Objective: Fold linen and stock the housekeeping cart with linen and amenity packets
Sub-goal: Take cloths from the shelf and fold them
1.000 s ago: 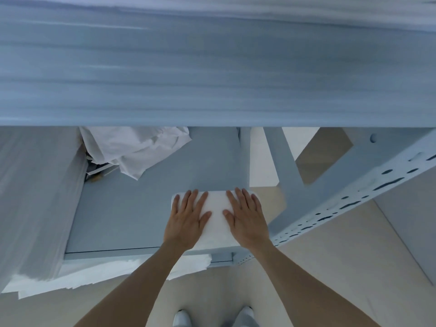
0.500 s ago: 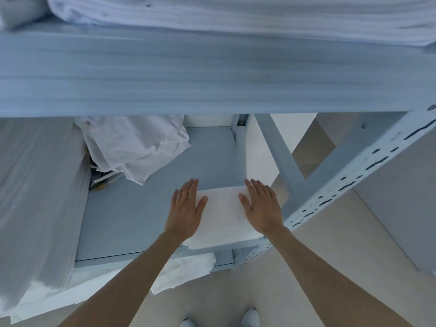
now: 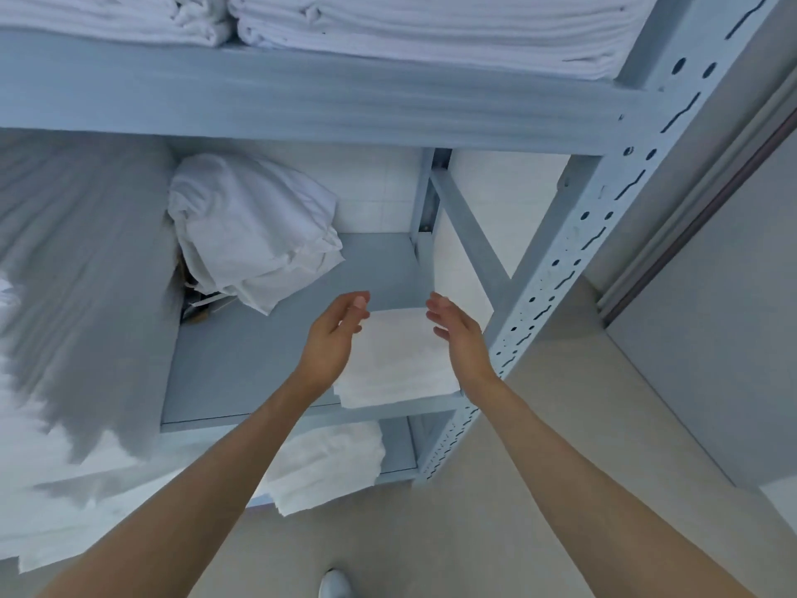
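Head view: our left hand (image 3: 332, 338) and right hand (image 3: 459, 334) hover open, holding nothing, flanking folded towel (image 3: 396, 360) on shelf (image 3: 241, 364).

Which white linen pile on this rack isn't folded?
The crumpled bundle at the back left of the middle shelf. The towel between the hands, the stack below and the top-shelf stacks are all folded flat.

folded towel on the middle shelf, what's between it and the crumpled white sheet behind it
In the head view, only bare grey shelf lies between the folded towel and the crumpled sheet.
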`<move>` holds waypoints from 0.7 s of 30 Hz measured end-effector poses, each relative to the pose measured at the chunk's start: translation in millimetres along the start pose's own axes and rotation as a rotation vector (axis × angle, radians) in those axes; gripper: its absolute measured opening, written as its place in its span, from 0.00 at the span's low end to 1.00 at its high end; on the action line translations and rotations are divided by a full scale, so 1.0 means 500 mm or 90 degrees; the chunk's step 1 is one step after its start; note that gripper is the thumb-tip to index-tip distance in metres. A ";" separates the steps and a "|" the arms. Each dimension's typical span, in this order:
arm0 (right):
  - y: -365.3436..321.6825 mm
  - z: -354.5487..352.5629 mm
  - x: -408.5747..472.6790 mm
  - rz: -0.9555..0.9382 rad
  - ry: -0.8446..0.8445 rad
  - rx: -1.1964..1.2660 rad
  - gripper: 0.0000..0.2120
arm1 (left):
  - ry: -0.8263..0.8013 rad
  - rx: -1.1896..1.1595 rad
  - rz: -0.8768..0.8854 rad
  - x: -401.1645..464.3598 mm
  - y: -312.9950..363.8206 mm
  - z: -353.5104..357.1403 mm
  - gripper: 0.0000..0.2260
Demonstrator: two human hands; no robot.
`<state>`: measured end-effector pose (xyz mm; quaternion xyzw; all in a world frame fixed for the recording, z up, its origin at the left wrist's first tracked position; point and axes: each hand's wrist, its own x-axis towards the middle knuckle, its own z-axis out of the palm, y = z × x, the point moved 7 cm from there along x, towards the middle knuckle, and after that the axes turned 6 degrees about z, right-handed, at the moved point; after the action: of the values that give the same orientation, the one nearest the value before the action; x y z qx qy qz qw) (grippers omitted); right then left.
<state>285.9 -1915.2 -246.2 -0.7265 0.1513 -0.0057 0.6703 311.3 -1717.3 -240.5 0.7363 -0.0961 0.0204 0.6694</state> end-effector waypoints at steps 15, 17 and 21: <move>-0.056 -0.066 -0.308 -0.038 0.028 0.153 0.18 | 0.078 -0.106 0.068 -0.298 0.202 -0.075 0.17; -0.072 -0.059 -0.326 -0.054 0.042 0.154 0.19 | 0.082 -0.107 0.077 -0.308 0.224 -0.087 0.16; -0.071 -0.038 -0.353 -0.066 0.056 0.173 0.18 | 0.071 -0.106 0.096 -0.319 0.237 -0.114 0.16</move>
<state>121.2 -1891.5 -175.4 -0.6350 0.1404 -0.0923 0.7540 140.4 -1653.0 -143.8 0.6669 -0.1153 0.1033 0.7289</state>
